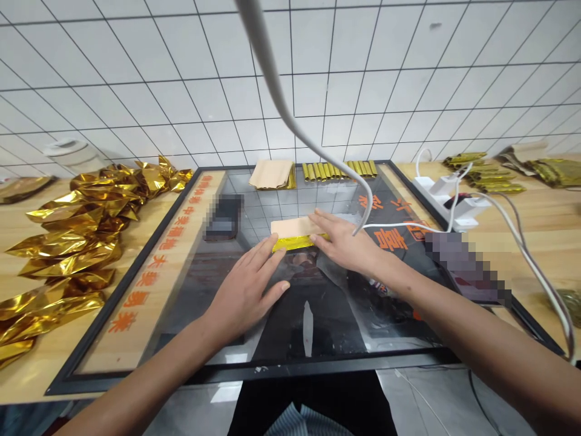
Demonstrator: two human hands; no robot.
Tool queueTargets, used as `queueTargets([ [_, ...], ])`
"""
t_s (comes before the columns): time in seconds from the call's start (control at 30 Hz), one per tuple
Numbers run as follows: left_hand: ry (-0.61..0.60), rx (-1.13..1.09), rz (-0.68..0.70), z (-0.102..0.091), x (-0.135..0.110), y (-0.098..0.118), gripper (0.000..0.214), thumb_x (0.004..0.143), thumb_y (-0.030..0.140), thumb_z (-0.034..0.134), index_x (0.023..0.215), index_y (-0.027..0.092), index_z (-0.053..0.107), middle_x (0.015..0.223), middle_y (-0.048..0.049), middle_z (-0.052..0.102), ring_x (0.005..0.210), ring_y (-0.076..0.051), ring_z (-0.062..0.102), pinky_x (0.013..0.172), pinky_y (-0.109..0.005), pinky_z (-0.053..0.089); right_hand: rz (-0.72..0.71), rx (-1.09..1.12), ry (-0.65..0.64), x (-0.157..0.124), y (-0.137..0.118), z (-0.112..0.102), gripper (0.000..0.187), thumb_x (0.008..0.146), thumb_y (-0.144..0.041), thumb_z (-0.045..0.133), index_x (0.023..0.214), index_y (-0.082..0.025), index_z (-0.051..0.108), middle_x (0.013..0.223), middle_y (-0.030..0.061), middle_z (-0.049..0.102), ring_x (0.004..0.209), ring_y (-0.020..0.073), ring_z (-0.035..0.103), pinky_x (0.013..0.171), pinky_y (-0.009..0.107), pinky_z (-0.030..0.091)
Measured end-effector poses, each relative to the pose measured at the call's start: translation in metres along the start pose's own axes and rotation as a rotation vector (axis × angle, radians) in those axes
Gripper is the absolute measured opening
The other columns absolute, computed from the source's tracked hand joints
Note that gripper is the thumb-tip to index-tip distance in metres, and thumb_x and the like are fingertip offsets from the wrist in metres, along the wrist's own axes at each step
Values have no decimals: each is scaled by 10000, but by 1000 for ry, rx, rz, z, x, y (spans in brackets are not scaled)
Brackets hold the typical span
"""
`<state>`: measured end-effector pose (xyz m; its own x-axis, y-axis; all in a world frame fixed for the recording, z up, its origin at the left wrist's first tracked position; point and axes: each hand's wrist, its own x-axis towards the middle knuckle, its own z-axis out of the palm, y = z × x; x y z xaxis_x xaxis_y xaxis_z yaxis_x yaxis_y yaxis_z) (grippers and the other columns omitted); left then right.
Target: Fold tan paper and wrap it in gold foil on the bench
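Observation:
Before me a sheet of gold foil paper [293,243] lies on the glass tabletop, its near edge folded or rolled into a shiny gold strip and its pale backing [290,226] facing up. My left hand [247,278] has its fingers stretched out, with the fingertips on the strip's left end and the thumb apart from it. My right hand [341,239] rests over the right end, thumb on the gold strip and straight fingers on the backing. The fingers hide that right end.
Behind stand a stack of paper sheets [271,174] and a row of gold paper rolls [329,171]. Folded gold foil pieces [91,224] heap at left. Phones [222,217] lie on either side. A white cable [290,115] hangs down before my right hand; a power strip [447,194] sits right.

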<state>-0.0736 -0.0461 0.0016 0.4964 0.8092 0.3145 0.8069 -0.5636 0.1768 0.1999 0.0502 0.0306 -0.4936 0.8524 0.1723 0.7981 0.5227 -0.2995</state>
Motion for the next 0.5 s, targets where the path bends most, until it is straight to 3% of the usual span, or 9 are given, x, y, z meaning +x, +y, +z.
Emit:
queueTargets([
  [0.13, -39, 9, 6, -2, 14, 22, 507, 1132, 445, 506, 1555, 172, 559, 1732, -185, 453, 1539, -359, 525, 1258, -563, 474, 25, 55, 8, 31, 9, 17, 564, 1094, -391, 505, 1615, -180, 557, 1695, 145, 540, 1519, 309, 569, 1222, 486, 499],
  [0.23, -71, 19, -2, 2, 26, 31, 490, 1132, 428, 498, 1544, 171, 567, 1658, -176, 542, 1452, -362, 595, 1202, -559, 518, 29, 75, 32, 38, 16, 23, 545, 1098, -370, 507, 1602, -171, 563, 1644, 140, 598, 1465, 295, 615, 1210, 450, 498],
  [0.5, -57, -1, -30, 18, 38, 24, 475, 1145, 438, 450, 1555, 224, 559, 1585, -143, 615, 1439, -330, 610, 1213, -539, 509, 26, 42, 65, 29, 31, 23, 466, 1099, -400, 530, 1508, -204, 635, 1353, 130, 738, 1225, 285, 731, 1085, 398, 551],
])
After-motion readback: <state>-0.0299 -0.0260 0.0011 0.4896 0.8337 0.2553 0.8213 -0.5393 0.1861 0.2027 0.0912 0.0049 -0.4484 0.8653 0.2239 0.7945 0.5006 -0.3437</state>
